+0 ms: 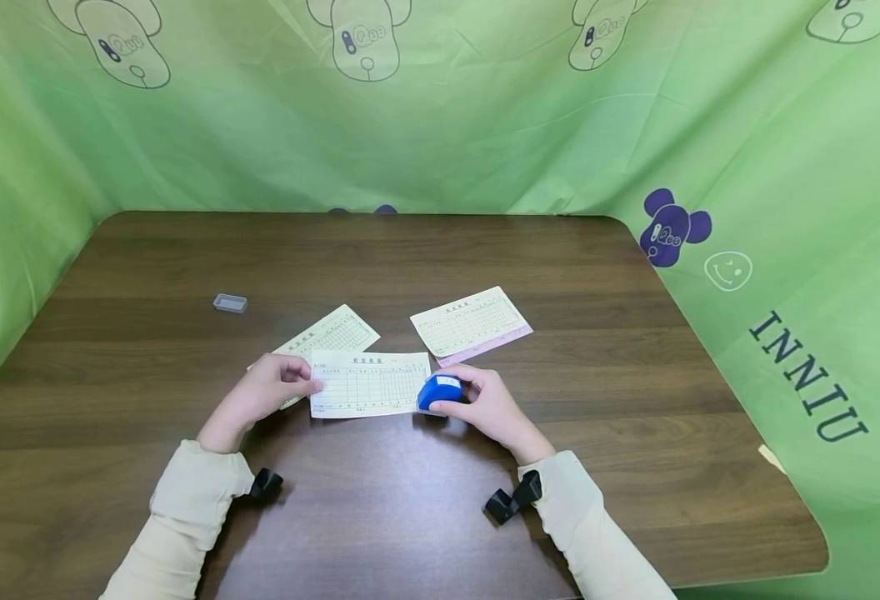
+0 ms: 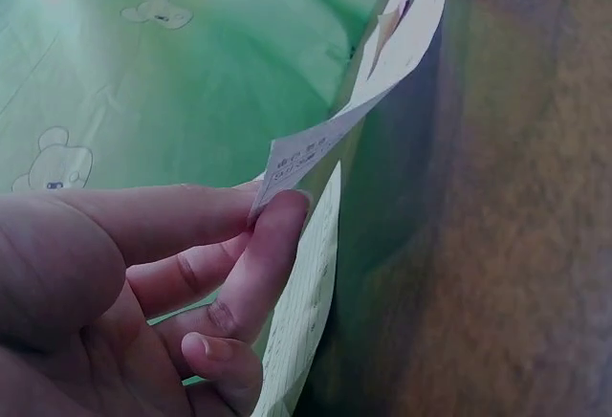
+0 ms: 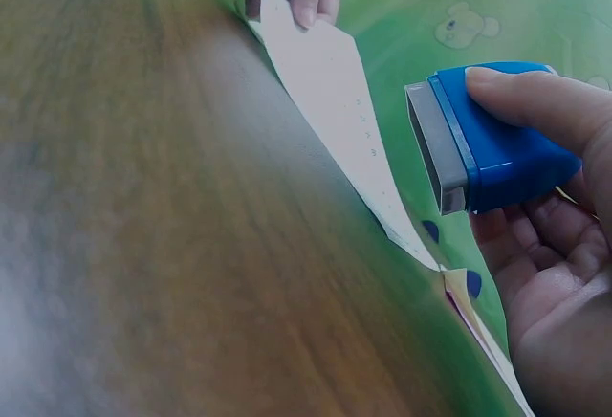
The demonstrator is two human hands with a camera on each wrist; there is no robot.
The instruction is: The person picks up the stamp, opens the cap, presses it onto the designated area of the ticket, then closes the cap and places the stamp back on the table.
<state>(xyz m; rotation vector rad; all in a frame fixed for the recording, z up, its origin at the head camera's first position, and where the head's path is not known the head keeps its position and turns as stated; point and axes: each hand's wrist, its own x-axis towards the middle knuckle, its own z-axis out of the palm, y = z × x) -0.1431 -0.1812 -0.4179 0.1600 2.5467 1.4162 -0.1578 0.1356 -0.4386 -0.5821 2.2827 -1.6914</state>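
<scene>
My left hand (image 1: 273, 387) pinches the left edge of a white printed form (image 1: 368, 387) between thumb and finger. In the left wrist view the form's held corner (image 2: 296, 154) is lifted off the table and the sheet bends away. My right hand (image 1: 498, 407) grips a blue hand stamp (image 1: 437, 391) at the form's right end, overlapping it in the head view. From the right wrist, the stamp's grey base (image 3: 435, 149) shows apart from the paper, facing sideways in that view, with the thumb on the blue body.
Behind the held form lie a pale yellow-green printed form (image 1: 335, 331) and, to the right, another form (image 1: 470, 321) with a pink sheet under it. A small grey stamp cap (image 1: 230, 303) sits farther left on the brown wooden table (image 1: 365, 258). Green printed cloth (image 1: 485, 125) hangs behind.
</scene>
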